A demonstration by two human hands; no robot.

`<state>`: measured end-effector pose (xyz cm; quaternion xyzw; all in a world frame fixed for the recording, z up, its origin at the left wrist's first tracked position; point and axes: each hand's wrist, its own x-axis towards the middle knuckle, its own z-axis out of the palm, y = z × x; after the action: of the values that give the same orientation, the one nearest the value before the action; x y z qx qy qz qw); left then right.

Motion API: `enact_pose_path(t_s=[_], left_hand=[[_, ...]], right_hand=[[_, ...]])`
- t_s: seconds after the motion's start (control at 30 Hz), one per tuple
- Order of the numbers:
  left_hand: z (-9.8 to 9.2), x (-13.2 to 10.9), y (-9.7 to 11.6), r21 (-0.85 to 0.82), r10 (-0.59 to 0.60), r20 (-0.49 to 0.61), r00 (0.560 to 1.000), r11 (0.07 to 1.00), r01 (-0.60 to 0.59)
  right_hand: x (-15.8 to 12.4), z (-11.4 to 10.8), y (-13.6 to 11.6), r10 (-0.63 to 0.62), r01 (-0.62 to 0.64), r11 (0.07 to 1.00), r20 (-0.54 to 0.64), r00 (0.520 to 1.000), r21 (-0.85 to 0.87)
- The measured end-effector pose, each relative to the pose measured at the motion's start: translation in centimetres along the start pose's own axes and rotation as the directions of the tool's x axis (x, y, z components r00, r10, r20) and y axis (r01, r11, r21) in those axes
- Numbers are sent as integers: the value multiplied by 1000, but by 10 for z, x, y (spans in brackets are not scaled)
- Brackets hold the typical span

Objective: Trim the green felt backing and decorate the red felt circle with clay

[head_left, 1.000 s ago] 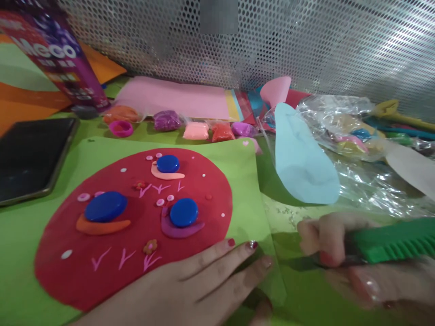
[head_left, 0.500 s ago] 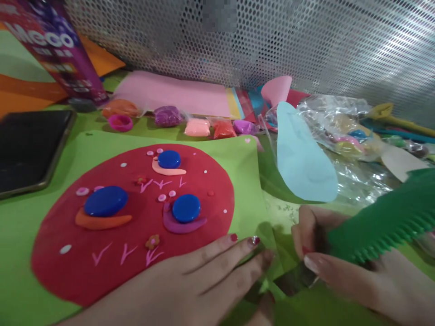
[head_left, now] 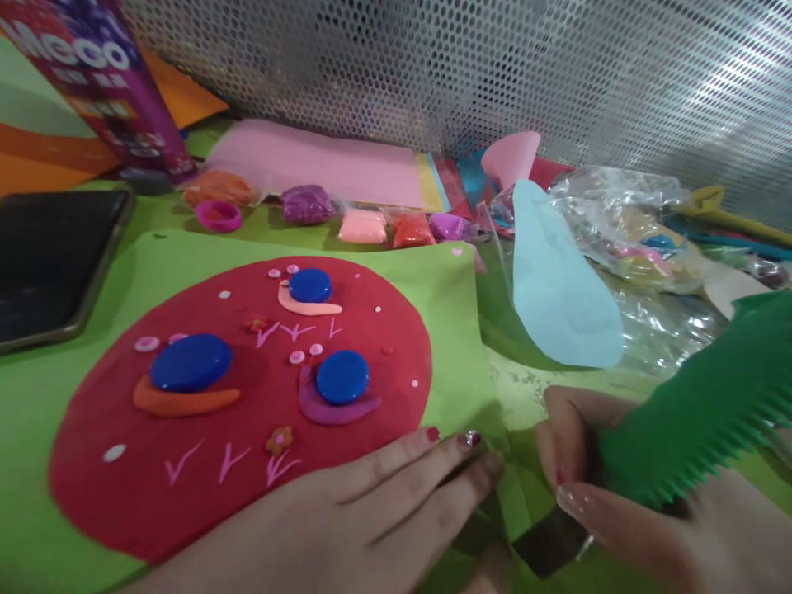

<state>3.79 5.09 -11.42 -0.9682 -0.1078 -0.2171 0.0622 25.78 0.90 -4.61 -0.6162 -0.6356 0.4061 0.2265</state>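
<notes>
My left hand lies flat, fingers stretched, on the lower right corner of a light green sheet, beside a red clay disc. The disc carries three snail shapes with blue shells, pink marks and small dots. My right hand is closed round a green toothed tool. A dark metal blade-like end sticks out below its fingers, at the sheet's right edge, close to my left fingertips.
A pale blue paper cutout and a crinkled plastic bag of coloured bits lie at the right. Clay lumps and pink paper line the back. A phone and purple box sit left. Perforated metal wall behind.
My right hand swung the green tool from lying level to tilted up at the right, and moved down-left toward the sheet's edge. My left hand stayed pressed on the sheet.
</notes>
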Motion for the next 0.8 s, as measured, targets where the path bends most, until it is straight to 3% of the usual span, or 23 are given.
enact_pose_path(t_s=[0.27,0.67,0.8], left_hand=[[-7,7,-6,124,51,3,999,991,-51],[-10,9,-7,130,65,20,998,989,-67],[-4,6,-5,113,39,-2,999,993,-38]], right_hand=[[10,-3,-2,-29,27,999,-44,999,-42],[6,0,1,-38,36,999,-57,998,-36],[5,0,-1,-54,52,998,-51,997,-44]])
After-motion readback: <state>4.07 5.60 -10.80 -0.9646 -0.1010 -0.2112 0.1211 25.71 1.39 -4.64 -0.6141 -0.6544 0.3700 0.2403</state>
